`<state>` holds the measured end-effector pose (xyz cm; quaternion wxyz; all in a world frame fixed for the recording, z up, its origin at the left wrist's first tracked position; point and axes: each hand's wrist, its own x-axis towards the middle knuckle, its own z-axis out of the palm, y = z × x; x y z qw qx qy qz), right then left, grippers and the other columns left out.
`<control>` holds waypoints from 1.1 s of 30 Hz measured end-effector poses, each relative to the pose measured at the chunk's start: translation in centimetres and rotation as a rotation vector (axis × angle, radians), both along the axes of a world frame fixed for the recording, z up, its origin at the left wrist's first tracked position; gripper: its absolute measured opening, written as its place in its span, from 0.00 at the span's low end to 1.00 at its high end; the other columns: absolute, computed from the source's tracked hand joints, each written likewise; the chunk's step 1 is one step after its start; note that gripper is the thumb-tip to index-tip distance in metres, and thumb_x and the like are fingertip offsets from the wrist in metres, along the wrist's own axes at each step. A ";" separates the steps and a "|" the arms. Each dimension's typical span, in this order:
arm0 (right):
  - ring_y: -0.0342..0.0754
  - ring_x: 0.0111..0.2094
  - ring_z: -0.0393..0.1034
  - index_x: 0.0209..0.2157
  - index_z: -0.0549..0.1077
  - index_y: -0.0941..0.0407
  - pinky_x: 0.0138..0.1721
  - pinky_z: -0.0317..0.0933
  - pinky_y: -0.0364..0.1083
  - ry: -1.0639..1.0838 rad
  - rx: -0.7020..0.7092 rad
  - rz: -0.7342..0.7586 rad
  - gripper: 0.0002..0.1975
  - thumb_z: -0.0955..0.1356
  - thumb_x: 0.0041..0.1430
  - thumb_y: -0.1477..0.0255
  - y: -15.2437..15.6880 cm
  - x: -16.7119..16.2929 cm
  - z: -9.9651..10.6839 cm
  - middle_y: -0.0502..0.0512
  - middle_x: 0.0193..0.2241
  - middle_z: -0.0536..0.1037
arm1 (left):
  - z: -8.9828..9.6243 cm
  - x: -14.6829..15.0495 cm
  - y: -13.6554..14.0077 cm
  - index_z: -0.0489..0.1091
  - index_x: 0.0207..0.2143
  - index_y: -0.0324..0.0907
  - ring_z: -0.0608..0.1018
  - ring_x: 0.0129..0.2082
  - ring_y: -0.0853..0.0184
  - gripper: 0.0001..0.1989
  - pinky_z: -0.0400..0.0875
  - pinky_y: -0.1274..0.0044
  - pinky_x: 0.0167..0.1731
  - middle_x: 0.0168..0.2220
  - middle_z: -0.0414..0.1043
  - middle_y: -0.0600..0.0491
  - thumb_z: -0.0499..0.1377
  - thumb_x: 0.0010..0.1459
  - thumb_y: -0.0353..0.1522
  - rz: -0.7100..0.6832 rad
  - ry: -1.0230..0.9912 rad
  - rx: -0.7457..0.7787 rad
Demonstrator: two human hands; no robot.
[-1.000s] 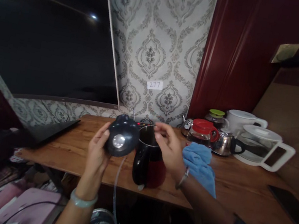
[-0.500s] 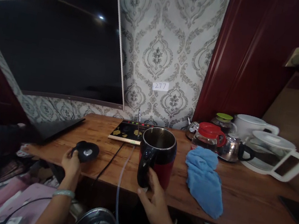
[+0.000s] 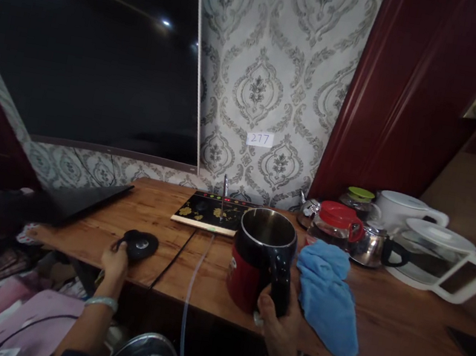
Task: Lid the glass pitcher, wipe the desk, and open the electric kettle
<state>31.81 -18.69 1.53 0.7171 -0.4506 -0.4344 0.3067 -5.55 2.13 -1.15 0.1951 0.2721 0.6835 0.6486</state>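
Note:
A red and black electric kettle (image 3: 244, 271) with no lid on it stands at the front of the wooden table, its steel inside showing. My right hand (image 3: 280, 327) is wrapped round the lower part of its black handle, which points to the right and towards me. Further left, my left hand (image 3: 115, 261) pinches the edge of a black round disc (image 3: 140, 245) with a silver centre, at the table's front edge. Whether the disc is a lid or a base I cannot tell. Beside the kettle on the right lies a crumpled blue cloth (image 3: 327, 298).
Behind the kettle is a black panel (image 3: 200, 208) with gold flowers and a thin spout. Glass and steel pots (image 3: 369, 244) and white-handled jugs (image 3: 434, 255) crowd the right back. A black laptop-like slab (image 3: 85, 206) lies left; a clear tube (image 3: 189, 298) hangs over the front edge.
The kettle has been turned, so its handle has swung from the left side to the right. My right hand went with it and closed round the handle. The view has shifted slightly.

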 end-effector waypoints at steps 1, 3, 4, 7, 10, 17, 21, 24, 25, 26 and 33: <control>0.43 0.20 0.62 0.49 0.69 0.50 0.19 0.58 0.43 0.017 0.006 -0.021 0.22 0.71 0.54 0.59 0.3 0.5 0.3 0.47 0.23 0.70 | -0.1 0.0 0.1 0.72 0.39 0.36 0.78 0.43 0.59 0.14 0.70 0.64 0.52 0.33 0.75 0.48 0.56 0.49 0.31 -0.014 0.001 -0.013; 0.40 0.16 0.56 0.44 0.71 0.52 0.16 0.52 0.42 0.038 0.027 -0.013 0.19 0.72 0.52 0.58 1.1 1.6 1.1 0.44 0.19 0.66 | -0.1 -0.2 0.3 0.72 0.40 0.36 0.78 0.43 0.59 0.15 0.70 0.64 0.52 0.32 0.75 0.48 0.56 0.49 0.31 -0.054 0.013 -0.046; 0.39 0.15 0.54 0.41 0.72 0.52 0.16 0.50 0.41 0.040 0.039 0.024 0.18 0.72 0.52 0.58 1.6 2.2 1.4 0.43 0.17 0.63 | 0.0 -0.4 0.4 0.73 0.39 0.37 0.79 0.43 0.58 0.15 0.70 0.64 0.52 0.31 0.75 0.48 0.56 0.49 0.31 -0.073 0.034 -0.064; 0.38 0.14 0.51 0.35 0.73 0.55 0.16 0.46 0.41 0.044 0.063 0.131 0.17 0.71 0.53 0.56 3.2 3.8 1.8 0.42 0.14 0.60 | 0.0 -1.0 0.5 0.75 0.36 0.39 0.79 0.41 0.54 0.13 0.69 0.61 0.51 0.25 0.74 0.49 0.56 0.48 0.31 -0.084 0.179 -0.127; 0.38 0.14 0.51 0.32 0.73 0.56 0.16 0.46 0.41 0.043 0.071 0.211 0.18 0.70 0.54 0.54 4.7 4.8 1.8 0.42 0.14 0.59 | 0.0 -1.1 0.3 0.77 0.35 0.39 0.79 0.38 0.51 0.14 0.70 0.59 0.48 0.22 0.72 0.48 0.56 0.48 0.31 -0.072 0.327 -0.153; 0.38 0.14 0.51 0.31 0.72 0.56 0.16 0.46 0.41 0.069 0.092 0.305 0.20 0.70 0.52 0.52 7.0 5.0 2.0 0.41 0.13 0.59 | -0.1 -0.6 -0.1 0.77 0.44 0.37 0.79 0.37 0.51 0.20 0.71 0.60 0.46 0.25 0.75 0.46 0.54 0.50 0.31 -0.124 0.477 -0.211; 0.38 0.13 0.50 0.31 0.72 0.56 0.16 0.45 0.41 0.060 0.078 0.355 0.22 0.70 0.52 0.50 7.6 5.4 1.9 0.42 0.13 0.58 | -0.3 -0.4 0.0 0.77 0.44 0.38 0.79 0.39 0.52 0.20 0.70 0.61 0.47 0.27 0.77 0.45 0.53 0.51 0.31 -0.149 0.552 -0.226; 0.38 0.13 0.48 0.30 0.72 0.56 0.16 0.43 0.41 0.066 0.071 0.395 0.23 0.70 0.50 0.48 7.8 5.7 1.9 0.41 0.12 0.57 | -0.5 -0.3 0.0 0.76 0.44 0.38 0.79 0.42 0.52 0.19 0.68 0.62 0.50 0.32 0.78 0.44 0.52 0.51 0.31 -0.157 0.587 -0.233; 0.37 0.13 0.47 0.30 0.72 0.56 0.15 0.42 0.40 0.069 0.069 0.406 0.24 0.70 0.50 0.47 7.9 5.8 1.9 0.41 0.12 0.57 | -0.5 -0.2 0.1 0.77 0.43 0.38 0.78 0.44 0.52 0.19 0.68 0.61 0.52 0.34 0.79 0.44 0.52 0.51 0.31 -0.159 0.594 -0.224; 0.37 0.13 0.47 0.30 0.72 0.56 0.15 0.41 0.40 0.072 0.066 0.417 0.24 0.70 0.49 0.47 8.0 5.9 2.0 0.41 0.12 0.56 | -0.6 -0.1 0.0 0.77 0.42 0.38 0.78 0.45 0.52 0.18 0.67 0.61 0.53 0.36 0.79 0.44 0.52 0.51 0.30 -0.162 0.601 -0.211; 0.37 0.13 0.45 0.28 0.71 0.55 0.15 0.40 0.40 0.086 0.050 0.509 0.26 0.70 0.45 0.44 9.1 6.1 3.0 0.41 0.11 0.56 | -0.8 -0.1 -0.4 0.76 0.40 0.40 0.76 0.49 0.53 0.17 0.66 0.62 0.55 0.42 0.78 0.44 0.53 0.50 0.33 -0.214 0.626 -0.169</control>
